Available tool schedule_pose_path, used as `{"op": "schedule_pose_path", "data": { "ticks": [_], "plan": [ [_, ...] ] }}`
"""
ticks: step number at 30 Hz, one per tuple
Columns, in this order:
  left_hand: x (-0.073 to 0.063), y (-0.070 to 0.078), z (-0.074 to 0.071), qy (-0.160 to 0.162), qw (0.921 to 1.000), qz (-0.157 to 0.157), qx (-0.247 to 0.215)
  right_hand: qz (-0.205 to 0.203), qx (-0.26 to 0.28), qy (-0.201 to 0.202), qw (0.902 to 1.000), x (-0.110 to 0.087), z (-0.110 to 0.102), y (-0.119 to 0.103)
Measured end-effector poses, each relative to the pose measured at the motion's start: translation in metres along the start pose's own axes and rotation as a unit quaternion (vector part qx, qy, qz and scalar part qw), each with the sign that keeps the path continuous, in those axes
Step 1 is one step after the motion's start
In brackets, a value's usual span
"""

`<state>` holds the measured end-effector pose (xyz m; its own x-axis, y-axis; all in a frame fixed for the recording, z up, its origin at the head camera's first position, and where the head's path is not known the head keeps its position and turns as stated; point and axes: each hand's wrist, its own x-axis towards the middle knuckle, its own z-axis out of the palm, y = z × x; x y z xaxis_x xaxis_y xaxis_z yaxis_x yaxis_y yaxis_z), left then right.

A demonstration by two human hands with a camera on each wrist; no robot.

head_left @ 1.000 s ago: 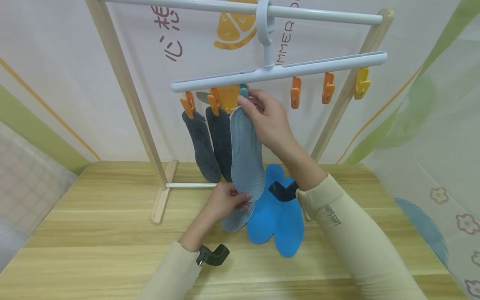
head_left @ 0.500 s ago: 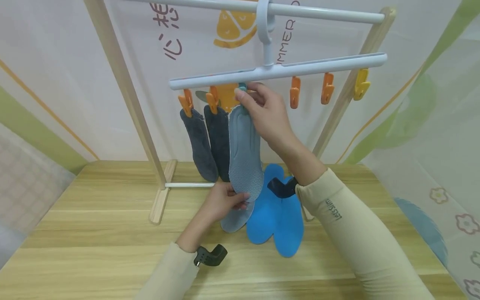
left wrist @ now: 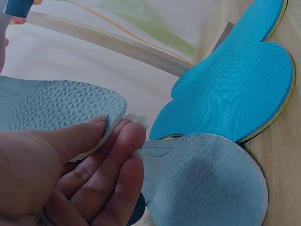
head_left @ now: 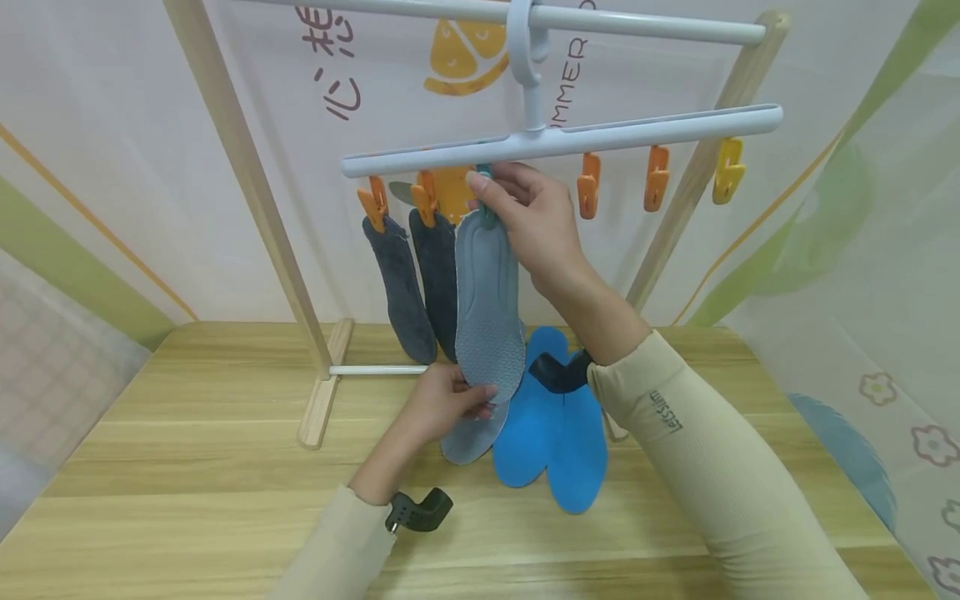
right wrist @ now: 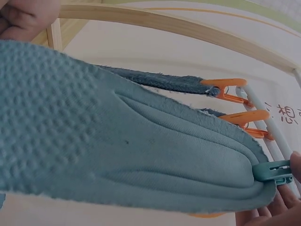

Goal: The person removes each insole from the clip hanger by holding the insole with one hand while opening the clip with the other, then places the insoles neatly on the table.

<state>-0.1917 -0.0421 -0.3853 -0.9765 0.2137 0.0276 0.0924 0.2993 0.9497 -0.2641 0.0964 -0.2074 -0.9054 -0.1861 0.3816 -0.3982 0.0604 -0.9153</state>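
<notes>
1. Far side: a pale printed backdrop (head_left: pixel 315 242) closes off the room behind my work.
2. Below me, a light wood-grain table (head_left: pixel 225 500) carries two blue insoles (head_left: pixel 528 425) lying together near the middle, with a second insole (head_left: pixel 474 435), gray, just to their left.
3. A wooden rack (head_left: pixel 243 162) stands at the far part of the table; its white hanger (head_left: pixel 585 140) tilts lower at left, where two dark insoles (head_left: pixel 401 292) dangle.
4. Between my two hands, the gray insole (head_left: pixel 489 308) hangs under the hanger, toe up and heel down, just right of the dark pair. I judge it light, padded and bendable, hard to break; the bumpy heel should resist slipping, though the ragged edge may fray. The heel rim and the toe edge look the surest holds.
5. My right hand (head_left: pixel 540 221) is clamped by thumb and fingers on the teal clip at the toe.
6. My left hand (head_left: pixel 442 404) pinches the heel, thumb across the bumps, fingers behind.
7. The teal clip (right wrist: pixel 275 172) meets the toe edge; how hard it bites, I cannot tell. Two orange clips (head_left: pixel 589 185) and a yellow clip (head_left: pixel 728 171) hang at right.
</notes>
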Motion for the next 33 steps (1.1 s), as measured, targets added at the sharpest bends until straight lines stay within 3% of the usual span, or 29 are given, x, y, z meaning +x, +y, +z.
{"op": "schedule_pose_path", "data": {
  "ticks": [13, 21, 28, 33],
  "plan": [
    [-0.005, -0.002, -0.003, -0.008, 0.9999, 0.005, 0.011, 0.003, 0.04, 0.032, 0.9987, 0.0, 0.004, -0.003],
    [-0.021, -0.006, -0.009, -0.01, 0.9999, 0.006, 0.013, 0.012, 0.051, 0.036, 0.998, 0.004, 0.007, -0.005],
    [-0.038, -0.008, -0.01, -0.032, 0.9989, 0.023, 0.027, 0.005, 0.043, 0.038, 0.9983, 0.005, 0.009, -0.006],
    [-0.043, -0.014, -0.013, -0.046, 0.9986, 0.009, 0.022, 0.003, 0.037, 0.036, 0.9987, 0.003, 0.008, -0.006]
  ]
}}
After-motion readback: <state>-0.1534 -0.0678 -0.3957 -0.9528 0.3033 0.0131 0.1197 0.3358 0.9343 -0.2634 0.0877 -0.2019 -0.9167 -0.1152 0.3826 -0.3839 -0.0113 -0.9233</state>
